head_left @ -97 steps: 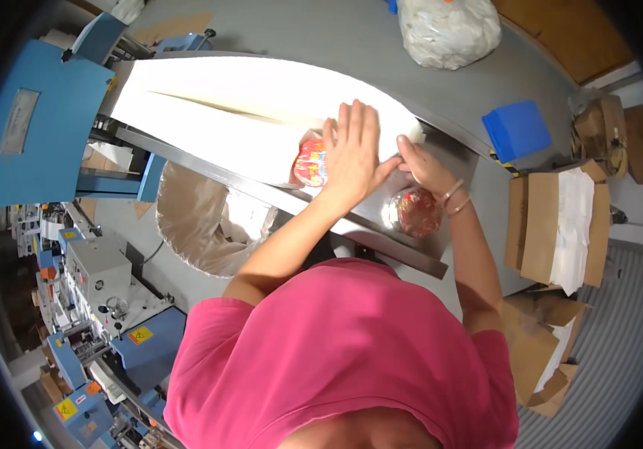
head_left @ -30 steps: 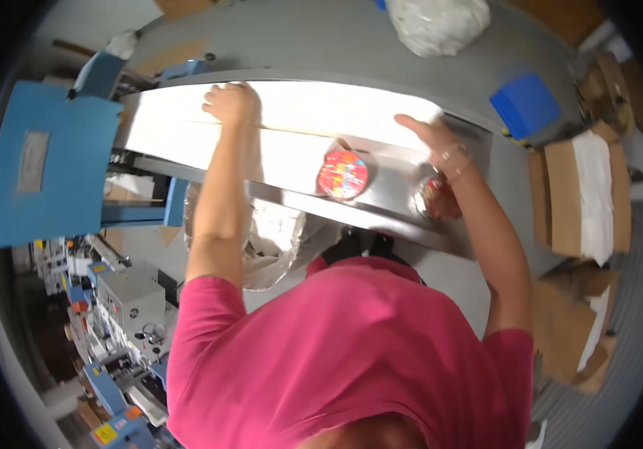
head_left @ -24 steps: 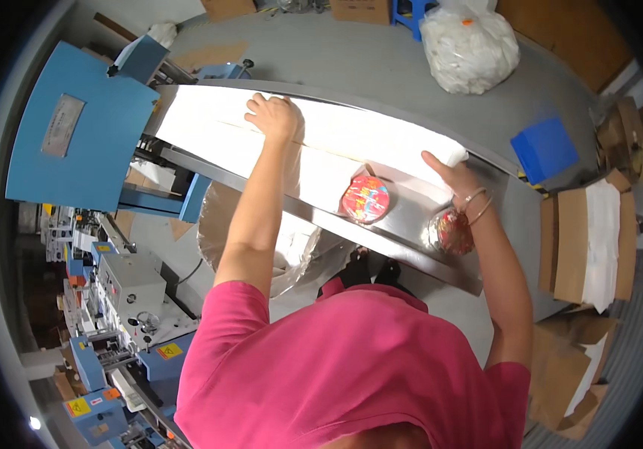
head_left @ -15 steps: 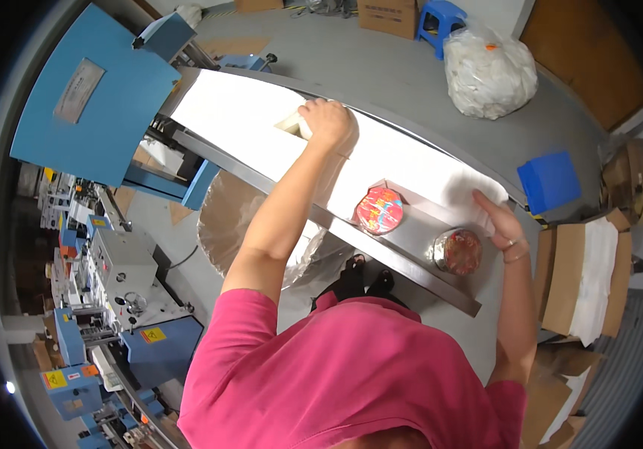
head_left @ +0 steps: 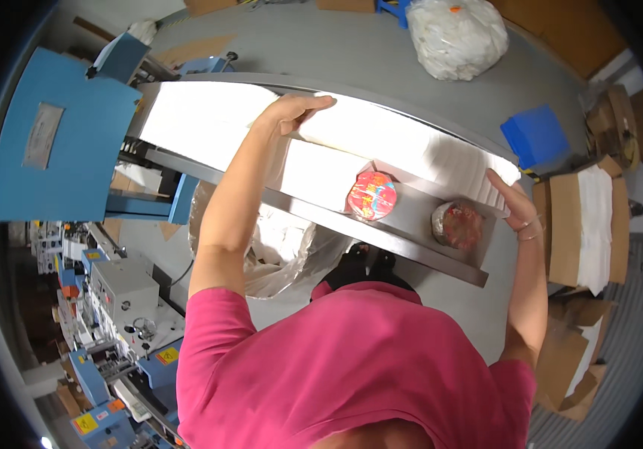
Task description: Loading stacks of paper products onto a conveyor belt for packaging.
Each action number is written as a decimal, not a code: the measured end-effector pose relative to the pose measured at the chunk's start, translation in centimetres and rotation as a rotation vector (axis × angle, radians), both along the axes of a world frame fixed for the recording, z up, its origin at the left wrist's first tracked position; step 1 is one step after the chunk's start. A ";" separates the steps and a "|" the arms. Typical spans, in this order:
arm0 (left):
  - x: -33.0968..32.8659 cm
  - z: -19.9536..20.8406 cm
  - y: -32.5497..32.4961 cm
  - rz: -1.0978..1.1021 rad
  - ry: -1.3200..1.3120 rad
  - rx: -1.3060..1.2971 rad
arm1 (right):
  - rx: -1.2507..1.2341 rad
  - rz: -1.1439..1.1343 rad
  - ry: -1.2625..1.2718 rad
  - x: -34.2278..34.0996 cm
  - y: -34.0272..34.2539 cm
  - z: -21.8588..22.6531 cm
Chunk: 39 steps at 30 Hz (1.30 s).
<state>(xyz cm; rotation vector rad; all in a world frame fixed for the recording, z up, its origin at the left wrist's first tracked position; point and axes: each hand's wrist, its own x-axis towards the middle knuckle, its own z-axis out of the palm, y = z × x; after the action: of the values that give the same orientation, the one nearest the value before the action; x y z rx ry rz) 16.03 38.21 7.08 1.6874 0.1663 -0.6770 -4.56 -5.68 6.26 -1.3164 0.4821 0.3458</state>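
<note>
A long row of white paper sheets (head_left: 404, 135), packed on edge, lies along a metal trough (head_left: 381, 238). My left hand (head_left: 291, 112) is at the row's left end, its fingers stretched out to the right along the far upper edge. At the opposite end, my right hand (head_left: 514, 203) grips the last sheets, thumb side up; part of its fingers is hidden. Left of my left hand lies another bank of white paper (head_left: 202, 116). In front of the row sit a red round film-wrapped pack (head_left: 372, 196) and a second, darker round pack (head_left: 458, 224). Neither hand touches these packs.
A blue machine housing (head_left: 59, 142) stands at the trough's left end. Below the trough is a plastic-lined bin (head_left: 291, 262) holding white scraps. Open cartons (head_left: 561, 232) and a blue box (head_left: 538, 138) are at the right. A stuffed white bag (head_left: 458, 37) rests on the floor beyond.
My left hand's fingers have gone from curled over the paper to stretched out. My right hand stays at the row's right end. The whole view has shifted slightly.
</note>
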 end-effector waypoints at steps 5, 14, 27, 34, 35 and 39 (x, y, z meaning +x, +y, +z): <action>-2.8 1.5 -2.9 -0.281 -0.126 0.196 | -0.217 -0.024 -0.068 0.1 3.1 0.9; -4.7 2.2 -5.9 -0.184 -0.291 -0.045 | -0.364 -0.232 -0.060 -1.1 4.3 -0.2; -11.7 11.0 -19.7 -0.622 -0.616 -0.361 | -0.561 -0.706 -0.671 -23.6 3.3 11.7; -33.1 8.0 -31.8 -1.128 -0.460 -0.501 | -0.682 -1.360 -0.401 -51.0 13.3 12.2; -38.1 7.5 -32.4 -1.186 -0.415 -0.606 | -0.700 -1.418 -0.381 -54.9 15.2 11.7; -55.3 6.2 -34.1 -1.510 -0.273 -0.575 | -0.679 -1.674 -0.245 -69.4 23.9 9.9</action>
<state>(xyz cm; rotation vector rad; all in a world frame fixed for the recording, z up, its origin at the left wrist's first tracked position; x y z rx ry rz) -39.22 4.10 13.31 1.0709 -1.4890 -1.3598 -73.98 18.21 16.20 -1.1195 1.3509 -1.4451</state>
